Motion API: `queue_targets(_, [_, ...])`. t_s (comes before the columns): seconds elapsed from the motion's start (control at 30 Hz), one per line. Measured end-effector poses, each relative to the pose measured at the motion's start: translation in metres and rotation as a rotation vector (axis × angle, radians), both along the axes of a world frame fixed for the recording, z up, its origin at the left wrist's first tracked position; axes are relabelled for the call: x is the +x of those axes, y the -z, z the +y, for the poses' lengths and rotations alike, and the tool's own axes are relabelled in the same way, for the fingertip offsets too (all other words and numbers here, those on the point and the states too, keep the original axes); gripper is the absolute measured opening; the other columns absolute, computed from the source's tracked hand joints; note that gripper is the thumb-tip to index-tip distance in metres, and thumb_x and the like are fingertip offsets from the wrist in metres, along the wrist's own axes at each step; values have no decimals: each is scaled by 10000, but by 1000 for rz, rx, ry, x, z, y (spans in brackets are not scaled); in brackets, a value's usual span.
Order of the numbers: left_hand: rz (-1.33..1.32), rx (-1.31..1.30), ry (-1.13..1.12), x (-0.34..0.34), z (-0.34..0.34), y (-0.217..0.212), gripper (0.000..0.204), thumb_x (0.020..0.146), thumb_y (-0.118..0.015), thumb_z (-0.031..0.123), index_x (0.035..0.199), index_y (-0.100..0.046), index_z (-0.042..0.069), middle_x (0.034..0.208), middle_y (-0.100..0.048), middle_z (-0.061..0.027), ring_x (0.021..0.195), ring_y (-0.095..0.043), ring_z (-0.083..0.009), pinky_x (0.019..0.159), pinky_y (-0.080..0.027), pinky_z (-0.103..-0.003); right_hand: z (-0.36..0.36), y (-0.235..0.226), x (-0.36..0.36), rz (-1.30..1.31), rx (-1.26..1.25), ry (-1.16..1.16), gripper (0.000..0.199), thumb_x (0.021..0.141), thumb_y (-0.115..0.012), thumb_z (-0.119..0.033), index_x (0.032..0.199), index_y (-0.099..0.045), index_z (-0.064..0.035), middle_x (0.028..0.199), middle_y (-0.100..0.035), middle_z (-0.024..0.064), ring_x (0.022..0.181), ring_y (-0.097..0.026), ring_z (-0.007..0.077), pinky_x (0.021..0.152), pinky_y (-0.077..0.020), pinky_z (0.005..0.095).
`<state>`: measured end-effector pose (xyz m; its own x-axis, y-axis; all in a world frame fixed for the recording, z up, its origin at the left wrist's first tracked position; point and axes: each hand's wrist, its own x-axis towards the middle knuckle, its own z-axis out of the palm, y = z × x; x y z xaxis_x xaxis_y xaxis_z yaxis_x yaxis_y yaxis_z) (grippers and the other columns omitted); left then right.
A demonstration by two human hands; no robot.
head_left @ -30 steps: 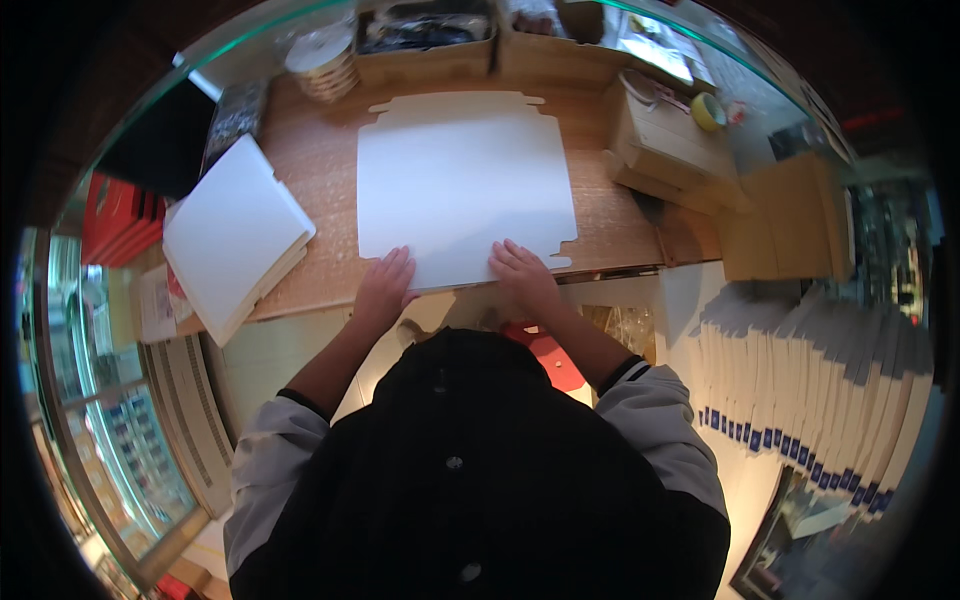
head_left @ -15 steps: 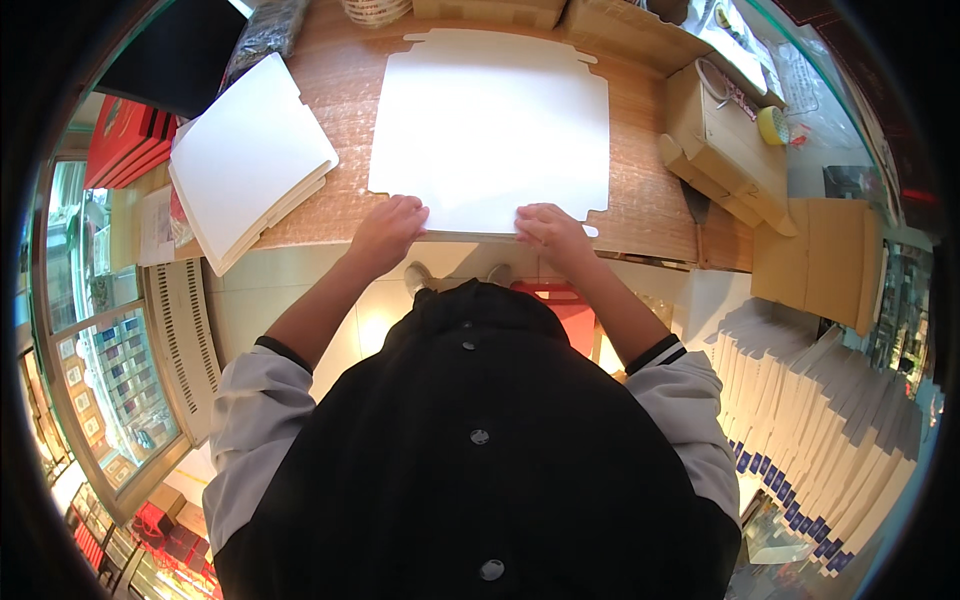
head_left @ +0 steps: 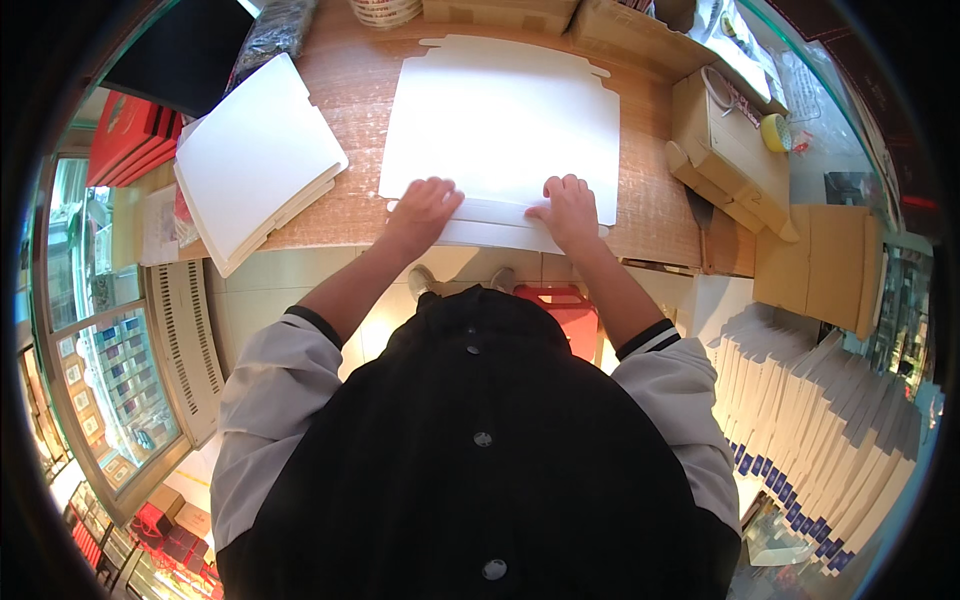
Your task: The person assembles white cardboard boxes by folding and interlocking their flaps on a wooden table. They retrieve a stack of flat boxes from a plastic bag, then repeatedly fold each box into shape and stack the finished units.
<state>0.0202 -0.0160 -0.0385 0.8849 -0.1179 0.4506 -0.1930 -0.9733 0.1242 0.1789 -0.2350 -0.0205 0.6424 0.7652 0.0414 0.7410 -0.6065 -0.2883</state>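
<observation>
A flat white die-cut cardboard sheet with small tabs at its corners lies on the wooden table in front of me. Its near strip shows crease lines and reaches the table's front edge. On the left end of that crease rests my left hand, palm down, fingers bent forward on the card. My right hand lies at the right end, fingers slightly apart and thumb pointing inward. Neither hand grips the card. To the left, a stack of similar white sheets overhangs the table's front edge.
Brown cardboard boxes and a yellow tape roll stand at the right. A woven basket sits at the back, red boxes at the far left. Below right are many upright white panels; a red stool stands under the table.
Both hands have let go of the sheet's near edge and moved slightly forward onto the card. The near strip now shows a crease and looks bent. The view has shifted slightly.
</observation>
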Motion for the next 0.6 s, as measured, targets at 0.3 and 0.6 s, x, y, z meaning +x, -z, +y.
queue_targets(0.3, [262,297,203,8,-1,7,49,775,-586,135,761,-595,89,794,-537,-51,763,-555,-190,642,-481,-288,15,15,-44,-58,231,-300,107,772,-639,-118,813,-578,-40,848,-524,97,877,-527,277,791,-466,365])
queue_targets(0.6, [312,155,150,19,-17,11,89,804,-608,167,754,-599,94,782,-561,-49,791,-567,-218,723,-487,-339,27,30,-30,-50,158,-396,82,739,-599,-70,817,-584,-48,846,-549,98,844,-552,272,750,-496,341])
